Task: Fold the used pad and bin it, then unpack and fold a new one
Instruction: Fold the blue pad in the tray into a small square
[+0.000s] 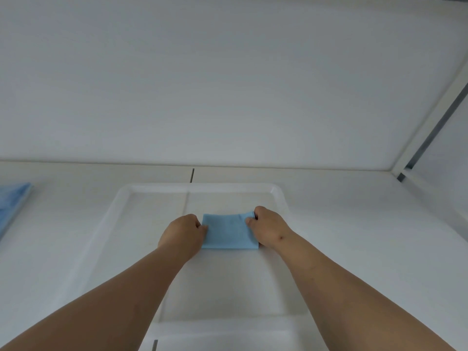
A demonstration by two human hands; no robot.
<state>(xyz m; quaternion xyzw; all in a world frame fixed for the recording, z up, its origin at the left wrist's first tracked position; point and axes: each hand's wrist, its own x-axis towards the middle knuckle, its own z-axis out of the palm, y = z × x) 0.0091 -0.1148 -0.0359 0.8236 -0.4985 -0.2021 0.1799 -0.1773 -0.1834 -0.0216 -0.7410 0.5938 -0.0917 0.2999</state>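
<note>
A: Let us go from the left side. What is at the far left?

B: At the left edge of the tabletop lies a blue sheet, only partly in view. I cannot tell if it is another pad. It is well apart from both hands.

A: And then?

B: Then comes the clear tray, and in its middle the blue pad, folded to a small rectangle. Its long axis runs left to right, across the person's body.

A: How is the left hand on it?

B: It is at the pad's left short edge. Its fingers are curled, and the grip seems to pinch that edge, but the fingertips are hidden behind the knuckles, so I am not fully sure.

A: And the right hand?

B: It holds the right short edge. The thumb lies on top near the far right corner and the other fingers curl around, so this grip is pinching the pad. That corner looks a little lifted.

A: Which hand is nearer to the pad?

B: Both touch it, one at each end. The pad lies directly between the two grips. I judge that the next fold must bring one short edge over to the other, along the long axis. Neither hand has an advantage.
</note>
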